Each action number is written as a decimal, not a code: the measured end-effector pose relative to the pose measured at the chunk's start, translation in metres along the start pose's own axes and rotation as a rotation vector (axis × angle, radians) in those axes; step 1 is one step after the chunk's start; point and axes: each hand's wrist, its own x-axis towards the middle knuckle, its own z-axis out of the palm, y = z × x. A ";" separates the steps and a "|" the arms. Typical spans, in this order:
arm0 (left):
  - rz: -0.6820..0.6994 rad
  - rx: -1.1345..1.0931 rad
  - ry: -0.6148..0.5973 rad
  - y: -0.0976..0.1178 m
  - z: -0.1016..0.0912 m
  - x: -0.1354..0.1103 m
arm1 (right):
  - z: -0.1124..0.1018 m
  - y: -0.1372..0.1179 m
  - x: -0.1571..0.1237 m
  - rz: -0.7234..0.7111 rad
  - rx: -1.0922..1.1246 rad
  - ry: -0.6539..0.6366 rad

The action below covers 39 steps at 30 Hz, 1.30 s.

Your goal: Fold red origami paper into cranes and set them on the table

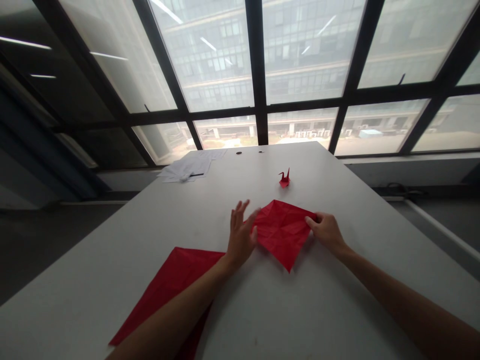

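Observation:
A creased sheet of red origami paper [282, 226] is held up slightly over the white table, one corner pointing toward me. At its right corner my right hand [327, 231] is closed, the thumb on top pinching the paper. My left hand [242, 234] is at the left corner with fingers spread and slightly blurred; its thumb and forefinger lie close to the paper's edge, and I cannot tell if they touch it. Beneath my left forearm lies a larger red paper sheet [165, 282], partly covered by the arm. A small folded red paper crane [284, 179] stands beyond the held sheet.
The white table [348, 290] runs out to a large window [300, 60] with black frames. Loose white papers [187, 166], with a dark pen-like item [197, 175] on them, lie at the far left. A blue curtain [41, 145] hangs at the left.

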 end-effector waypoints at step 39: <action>0.072 0.112 -0.513 -0.008 0.003 -0.004 | -0.006 -0.006 -0.013 -0.546 -0.541 -0.443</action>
